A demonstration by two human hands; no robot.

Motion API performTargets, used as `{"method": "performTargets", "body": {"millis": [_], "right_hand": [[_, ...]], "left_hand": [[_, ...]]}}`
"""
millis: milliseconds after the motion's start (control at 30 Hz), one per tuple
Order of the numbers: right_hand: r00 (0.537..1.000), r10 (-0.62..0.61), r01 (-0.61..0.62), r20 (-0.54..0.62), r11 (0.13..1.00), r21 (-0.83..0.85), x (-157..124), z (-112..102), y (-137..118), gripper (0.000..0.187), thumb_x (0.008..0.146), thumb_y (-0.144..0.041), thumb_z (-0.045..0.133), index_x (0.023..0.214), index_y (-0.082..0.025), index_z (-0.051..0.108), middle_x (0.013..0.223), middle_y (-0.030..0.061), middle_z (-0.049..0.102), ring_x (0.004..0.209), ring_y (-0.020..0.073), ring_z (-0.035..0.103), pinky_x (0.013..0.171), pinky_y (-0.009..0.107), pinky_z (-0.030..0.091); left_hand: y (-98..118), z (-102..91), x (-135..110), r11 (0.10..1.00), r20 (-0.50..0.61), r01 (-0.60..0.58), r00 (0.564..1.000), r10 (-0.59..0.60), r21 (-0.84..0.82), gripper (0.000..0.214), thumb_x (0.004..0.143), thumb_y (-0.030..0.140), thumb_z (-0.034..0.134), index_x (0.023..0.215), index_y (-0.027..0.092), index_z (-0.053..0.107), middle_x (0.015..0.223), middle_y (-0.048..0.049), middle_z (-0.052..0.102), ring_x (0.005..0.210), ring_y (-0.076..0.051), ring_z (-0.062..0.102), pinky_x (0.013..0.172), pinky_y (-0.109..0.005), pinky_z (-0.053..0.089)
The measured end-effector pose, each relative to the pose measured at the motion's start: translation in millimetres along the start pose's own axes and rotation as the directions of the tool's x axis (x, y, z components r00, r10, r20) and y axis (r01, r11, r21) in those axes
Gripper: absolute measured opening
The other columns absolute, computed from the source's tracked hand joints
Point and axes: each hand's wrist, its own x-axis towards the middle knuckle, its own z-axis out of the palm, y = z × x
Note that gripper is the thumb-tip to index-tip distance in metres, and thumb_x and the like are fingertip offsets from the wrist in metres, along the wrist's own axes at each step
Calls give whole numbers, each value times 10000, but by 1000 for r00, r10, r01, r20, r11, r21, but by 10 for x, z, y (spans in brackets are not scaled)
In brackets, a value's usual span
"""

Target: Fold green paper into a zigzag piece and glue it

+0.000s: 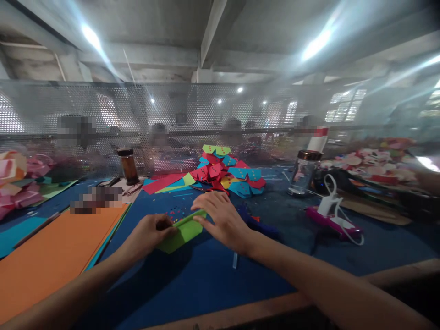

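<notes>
Large flat orange paper sheets (pixel 58 256) stacked at left, probably within reach but off the work spot. Bright green folded paper piece (pixel 184 236) held just above the blue tabletop (pixel 206 284), between both hands. Left hand (pixel 151 233) pinches its left end, thumb against curled fingers; right hand (pixel 222 220) grips the right end, fingers bent over the far edge; two-end hold likely keeps it steady. Tiny coloured paper scraps (pixel 175 213) just beyond. Farther: heap of red, blue and green dotted paper shapes (pixel 220 167), seemingly piled clear of the hands.
</notes>
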Motion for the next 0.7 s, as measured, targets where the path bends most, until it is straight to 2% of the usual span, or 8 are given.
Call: {"method": "performTargets", "body": {"millis": [67, 133, 200, 267, 333, 400, 533, 700], "right_hand": [[989, 90, -87, -114, 996, 27, 13, -21, -14, 141, 926, -279, 585, 1045, -206, 560, 1084, 77, 619, 1053, 225, 539, 946, 393, 388], [940, 293, -262, -177, 949, 176, 29, 4, -1, 199, 884, -321, 633, 1008, -204, 530, 1022, 68, 606, 974, 205, 567, 896, 364, 443], [857, 503, -436, -107, 821, 369, 41, 63, 33, 336, 824, -395, 689, 1023, -197, 504, 994, 62, 606, 876, 183, 591, 818, 336, 487], [809, 584, -535, 68, 683, 497, 45, 128, 64, 443, 780, -472, 712, 1044, -180, 509, 982, 67, 625, 811, 174, 603, 744, 315, 503], [810, 530, -569, 252, 603, 559, 45, 174, 71, 426, 790, -514, 686, 994, -162, 559, 920, 60, 652, 768, 168, 609, 692, 294, 495], [819, 445, -571, 361, 574, 587, 44, 191, 53, 375, 818, -519, 649, 863, -149, 611, 797, 39, 660, 713, 164, 608, 649, 275, 478], [827, 419, -560, 374, 573, 598, 45, 182, 26, 364, 818, -487, 642, 713, -139, 637, 649, 14, 629, 614, 153, 586, 572, 249, 444], [840, 389, -542, 378, 573, 614, 16, 218, 78, 363, 835, -498, 618, 776, -142, 656, 680, 9, 641, 611, 140, 582, 581, 238, 457]], "left_hand": [[23, -41, 3, 987, -54, 30, 998, -38, -155, 306, 664, 463, 693, 687, 171, 607, 602, 22, 619, 544, -148, 568, 513, -239, 406], [48, -62, -10, 955, -97, 44, 992, -76, -294, 330, 641, 465, 741, 709, 173, 604, 616, 20, 642, 537, -142, 588, 523, -235, 424], [66, -54, -24, 919, -122, 37, 988, -92, -392, 345, 637, 459, 772, 744, 174, 609, 645, 13, 667, 548, -142, 613, 540, -235, 445], [76, -19, -34, 894, -121, 23, 989, -86, -447, 344, 650, 455, 780, 754, 175, 608, 649, 19, 665, 546, -135, 615, 541, -232, 454], [84, 30, -41, 883, -110, 6, 992, -66, -469, 331, 664, 445, 779, 752, 175, 607, 624, 39, 637, 521, -115, 587, 517, -216, 442], [97, 76, -50, 885, -94, -3, 994, -46, -465, 317, 659, 422, 787, 745, 172, 612, 599, 53, 608, 502, -96, 550, 499, -200, 426], [143, 112, -85, 882, -24, 21, 999, -37, -471, 332, 621, 418, 806, 734, 172, 614, 608, 51, 603, 505, -98, 532, 496, -206, 426], [153, 95, -117, 890, 61, 36, 998, -9, -455, 334, 696, 478, 751, 758, 170, 639, 648, 37, 612, 559, -107, 556, 557, -216, 436]]}}
